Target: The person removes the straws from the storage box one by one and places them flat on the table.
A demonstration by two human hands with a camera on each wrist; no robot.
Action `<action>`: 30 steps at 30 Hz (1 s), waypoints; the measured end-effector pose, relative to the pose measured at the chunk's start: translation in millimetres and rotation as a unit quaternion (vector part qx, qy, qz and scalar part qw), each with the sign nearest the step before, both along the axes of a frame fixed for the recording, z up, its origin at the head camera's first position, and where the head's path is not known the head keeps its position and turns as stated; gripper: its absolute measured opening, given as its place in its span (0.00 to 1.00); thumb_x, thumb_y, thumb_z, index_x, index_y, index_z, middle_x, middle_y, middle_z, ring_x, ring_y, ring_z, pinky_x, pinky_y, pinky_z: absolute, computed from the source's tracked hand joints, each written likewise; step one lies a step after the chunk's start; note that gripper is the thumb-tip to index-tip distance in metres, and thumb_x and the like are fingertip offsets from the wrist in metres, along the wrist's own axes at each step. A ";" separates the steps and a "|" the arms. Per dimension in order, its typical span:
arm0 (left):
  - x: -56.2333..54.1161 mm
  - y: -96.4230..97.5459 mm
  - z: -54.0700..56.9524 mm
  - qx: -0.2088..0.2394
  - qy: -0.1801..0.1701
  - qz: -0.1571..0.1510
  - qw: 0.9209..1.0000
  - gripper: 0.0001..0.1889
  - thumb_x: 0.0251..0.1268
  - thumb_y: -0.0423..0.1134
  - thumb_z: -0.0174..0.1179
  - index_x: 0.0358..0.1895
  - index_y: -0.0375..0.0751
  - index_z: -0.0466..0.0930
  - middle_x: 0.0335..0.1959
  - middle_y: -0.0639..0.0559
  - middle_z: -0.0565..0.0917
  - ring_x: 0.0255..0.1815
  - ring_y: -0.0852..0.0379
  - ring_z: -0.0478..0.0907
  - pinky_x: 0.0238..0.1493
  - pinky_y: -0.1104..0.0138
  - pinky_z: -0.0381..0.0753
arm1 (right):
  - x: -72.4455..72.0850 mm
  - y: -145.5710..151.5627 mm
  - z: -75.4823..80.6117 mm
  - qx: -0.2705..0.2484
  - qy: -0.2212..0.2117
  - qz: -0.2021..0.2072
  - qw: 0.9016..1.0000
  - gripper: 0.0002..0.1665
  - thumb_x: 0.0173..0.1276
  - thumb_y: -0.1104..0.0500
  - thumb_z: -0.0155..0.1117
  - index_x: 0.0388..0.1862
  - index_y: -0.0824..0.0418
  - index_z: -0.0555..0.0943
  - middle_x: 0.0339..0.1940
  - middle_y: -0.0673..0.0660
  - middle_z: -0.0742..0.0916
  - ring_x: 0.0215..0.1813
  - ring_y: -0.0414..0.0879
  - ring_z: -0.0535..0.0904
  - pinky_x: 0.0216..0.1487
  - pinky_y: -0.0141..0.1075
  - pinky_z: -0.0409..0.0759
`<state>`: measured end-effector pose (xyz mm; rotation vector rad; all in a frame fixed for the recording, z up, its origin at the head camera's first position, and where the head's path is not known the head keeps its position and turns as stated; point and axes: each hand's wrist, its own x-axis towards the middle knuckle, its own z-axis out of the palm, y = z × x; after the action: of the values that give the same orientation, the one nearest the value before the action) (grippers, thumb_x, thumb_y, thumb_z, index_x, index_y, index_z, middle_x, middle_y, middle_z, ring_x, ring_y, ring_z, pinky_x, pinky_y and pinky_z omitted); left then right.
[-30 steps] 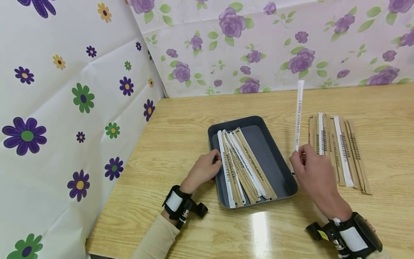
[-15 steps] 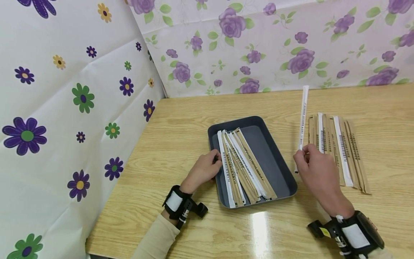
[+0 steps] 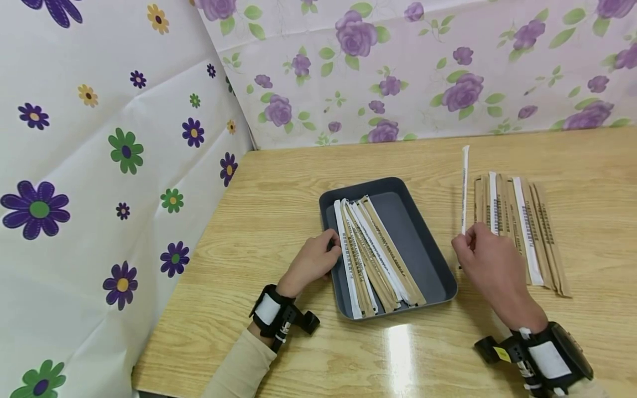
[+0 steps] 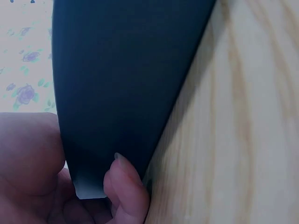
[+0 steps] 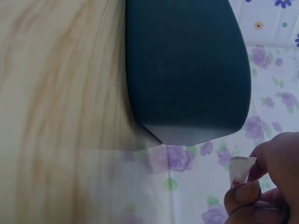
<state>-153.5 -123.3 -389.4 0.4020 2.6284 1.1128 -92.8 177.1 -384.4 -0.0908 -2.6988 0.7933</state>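
My right hand point(image 3: 492, 265) pinches a white paper-wrapped straw point(image 3: 465, 190) near its lower end. The straw stands nearly upright between the grey tray point(image 3: 423, 243) and the row on the right. In the right wrist view, the straw's white end point(image 5: 240, 169) sticks out between finger and thumb. My left hand point(image 3: 313, 257) grips the tray's left rim; in the left wrist view its fingertip point(image 4: 125, 186) presses the dark outer wall. Several brown and white wrapped straws point(image 3: 374, 254) lie side by side in the tray's left part.
Several more brown and white wrapped straws point(image 3: 530, 237) lie in a row on the wooden table point(image 3: 278, 193), right of the tray. Flowered sheets cover the back point(image 3: 423, 33) and left side point(image 3: 164, 138). A camera is strapped to each wrist.
The white straw's upper end has dropped and shifted slightly right, and the straw is turned more edge-on. My right hand has moved slightly right. My left hand keeps its place on the tray.
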 end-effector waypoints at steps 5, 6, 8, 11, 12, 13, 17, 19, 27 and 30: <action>-0.2 0.6 0.6 0.000 -0.002 0.001 1.000 0.05 0.73 0.34 0.44 0.41 0.39 0.71 0.21 0.47 0.73 0.13 0.55 0.70 0.17 0.65 0.79 | -0.5 2.0 -1.7 0.003 -0.027 0.013 1.000 0.14 0.70 0.56 0.46 0.26 0.61 0.71 0.12 0.52 0.72 0.12 0.45 0.64 0.10 0.35 0.59; -0.1 0.6 0.9 -0.001 -0.002 0.001 1.000 0.05 0.73 0.34 0.44 0.41 0.39 0.71 0.22 0.47 0.73 0.13 0.55 0.70 0.17 0.65 0.79 | -0.7 2.3 -2.2 0.005 -0.033 0.014 0.999 0.14 0.70 0.56 0.46 0.26 0.61 0.70 0.12 0.52 0.72 0.12 0.45 0.64 0.10 0.35 0.59; -0.1 0.6 1.2 -0.005 -0.002 0.003 1.000 0.05 0.73 0.34 0.45 0.41 0.40 0.71 0.22 0.47 0.74 0.13 0.55 0.71 0.17 0.65 0.79 | -0.7 3.0 -2.8 0.008 -0.046 0.013 0.999 0.14 0.70 0.56 0.45 0.25 0.61 0.69 0.12 0.52 0.71 0.13 0.45 0.64 0.10 0.35 0.59; -0.3 0.5 1.3 -0.007 -0.002 0.004 1.000 0.05 0.73 0.34 0.45 0.41 0.40 0.71 0.23 0.47 0.74 0.13 0.55 0.72 0.17 0.65 0.79 | -0.5 4.2 -2.9 0.012 -0.062 0.014 0.998 0.15 0.70 0.55 0.44 0.24 0.61 0.69 0.12 0.52 0.70 0.13 0.46 0.64 0.11 0.35 0.59; -0.3 0.3 1.3 -0.008 -0.002 0.003 1.000 0.05 0.73 0.34 0.45 0.41 0.40 0.71 0.23 0.47 0.74 0.13 0.55 0.72 0.17 0.65 0.79 | -0.3 4.6 -2.9 0.014 -0.067 0.015 0.997 0.15 0.70 0.55 0.44 0.24 0.61 0.68 0.12 0.52 0.70 0.13 0.46 0.64 0.11 0.35 0.59; -0.4 0.3 1.0 -0.009 -0.001 0.003 1.000 0.05 0.73 0.34 0.45 0.41 0.40 0.71 0.23 0.47 0.74 0.13 0.55 0.72 0.17 0.65 0.79 | -0.1 4.9 -3.0 0.015 -0.072 0.017 0.997 0.16 0.70 0.55 0.44 0.24 0.61 0.68 0.12 0.52 0.70 0.14 0.46 0.64 0.11 0.35 0.59; -0.4 0.3 0.3 -0.009 -0.003 0.002 1.000 0.05 0.73 0.34 0.44 0.41 0.40 0.71 0.21 0.48 0.73 0.12 0.55 0.71 0.17 0.65 0.79 | 0.2 5.5 -3.4 0.018 -0.086 0.022 0.996 0.16 0.70 0.55 0.44 0.24 0.61 0.68 0.13 0.52 0.70 0.14 0.45 0.64 0.12 0.35 0.59; -0.2 0.5 0.3 -0.010 -0.004 0.004 1.000 0.05 0.73 0.34 0.44 0.41 0.40 0.71 0.21 0.48 0.73 0.12 0.55 0.70 0.17 0.65 0.80 | 0.2 5.8 -3.6 0.018 -0.091 0.024 0.995 0.16 0.70 0.55 0.44 0.23 0.60 0.68 0.13 0.52 0.70 0.14 0.45 0.64 0.11 0.35 0.59; -0.2 0.6 0.6 -0.004 -0.006 0.002 1.000 0.05 0.73 0.34 0.44 0.42 0.40 0.71 0.19 0.49 0.71 0.13 0.56 0.69 0.17 0.65 0.80 | 0.0 7.3 -4.0 0.022 -0.105 0.025 0.994 0.16 0.69 0.55 0.45 0.22 0.60 0.68 0.13 0.52 0.70 0.14 0.45 0.65 0.11 0.35 0.59; -0.1 0.2 0.6 -0.004 -0.004 0.001 1.000 0.05 0.73 0.35 0.44 0.42 0.41 0.71 0.17 0.50 0.69 0.13 0.57 0.68 0.17 0.65 0.80 | -0.4 7.9 -3.5 0.024 -0.113 0.025 0.993 0.16 0.68 0.55 0.45 0.21 0.60 0.67 0.13 0.52 0.70 0.15 0.45 0.64 0.12 0.35 0.59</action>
<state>-153.6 -123.1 -388.8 0.3916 2.6254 1.1031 -93.2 185.0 -387.9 -0.1076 -2.9429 0.7727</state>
